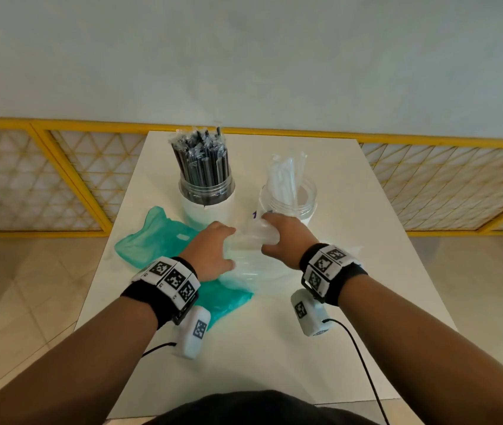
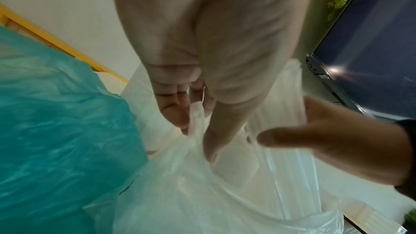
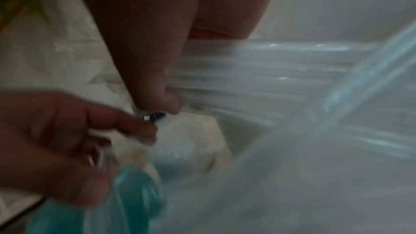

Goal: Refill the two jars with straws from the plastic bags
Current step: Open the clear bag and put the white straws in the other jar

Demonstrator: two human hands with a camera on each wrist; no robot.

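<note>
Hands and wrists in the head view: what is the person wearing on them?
Both hands, left hand and right hand, are bare, forearms unsleeved. Each wrist has a black band carrying white tiles printed with black square codes, and a white camera pod beneath, trailing a thin black cable.

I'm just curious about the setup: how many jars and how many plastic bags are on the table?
Jars: 2, one with black straws, one with clear straws
Plastic bags: 2, green bag, clear bag
Total: 4
</note>
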